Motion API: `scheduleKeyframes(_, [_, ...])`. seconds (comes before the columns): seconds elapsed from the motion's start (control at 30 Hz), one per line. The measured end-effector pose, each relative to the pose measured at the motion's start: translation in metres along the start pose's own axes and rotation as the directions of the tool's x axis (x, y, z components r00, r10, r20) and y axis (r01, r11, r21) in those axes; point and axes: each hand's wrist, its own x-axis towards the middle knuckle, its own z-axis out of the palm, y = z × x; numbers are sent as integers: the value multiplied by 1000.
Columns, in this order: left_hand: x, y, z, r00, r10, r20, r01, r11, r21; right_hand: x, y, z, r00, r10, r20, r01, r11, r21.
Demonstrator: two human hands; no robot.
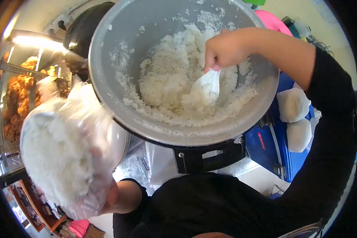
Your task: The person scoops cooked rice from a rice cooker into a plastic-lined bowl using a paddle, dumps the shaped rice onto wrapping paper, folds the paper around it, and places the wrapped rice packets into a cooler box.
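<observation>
My right hand [226,49] is closed round the handle of a white rice paddle [211,82], its blade dug into cooked rice [166,81]. That rice lies in a large grey pot [117,37], with grains stuck along the wall. At the lower left, my left hand [112,197] grips a bowl [26,125] heaped with white rice [59,160]. Clear plastic [101,158] surrounds the bowl's side and covers part of that hand, so some fingers are hidden. The bowl is tilted toward me, outside the pot's rim.
White wrapped bundles [293,105] rest on a blue box [265,146] to the right. A lit display case with fried food [20,97] stands at the left. The pot's black handle [210,158] juts toward my body. Something pink [271,22] is behind my right forearm.
</observation>
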Motion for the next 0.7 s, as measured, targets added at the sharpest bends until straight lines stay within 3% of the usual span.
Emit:
scheduleKeyframes(0.07, [0,-1,10,999,-27,-20,29,998,63,-30,2,-12,988,4,-154,12,995,102])
scheduleKeyframes(0.13, [2,-16,25,976,137,-170,-91,962,256,-66,2,-22,938,4,-346,68,978,197])
scheduleKeyframes(0.2, [1,-24,31,995,-49,-92,48,999,-17,-96,9,-22,767,-123,-630,237,967,99])
scheduleKeyframes(0.27, [8,-43,47,985,-174,-5,167,950,-264,-123,-10,-11,539,-157,-827,300,954,15])
scheduleKeyframes(0.3, [14,-54,61,980,-181,-85,186,981,60,-136,-22,-1,407,-167,-898,326,945,-28])
scheduleKeyframes(0.33, [18,-65,76,973,-158,-166,210,904,372,-143,-35,10,315,-247,-916,237,955,-176])
scheduleKeyframes(0.37, [20,-75,84,980,-157,-124,189,925,330,-146,-49,23,228,-326,-917,129,944,-304])
scheduleKeyframes(0.43, [23,-96,88,987,-159,-34,163,957,241,-150,-81,55,279,-465,-840,-219,821,-527])
scheduleKeyframes(0.53, [19,-104,98,987,-157,21,147,961,235,-153,-93,81,308,-436,-845,-157,853,-497])
scheduleKeyframes(0.63, [13,-103,108,971,-239,1,233,949,212,-154,-84,76,345,-404,-847,-89,885,-458])
scheduleKeyframes(0.7, [14,-102,103,964,-266,-16,264,944,200,-152,-68,62,279,-360,-890,-1,927,-375])
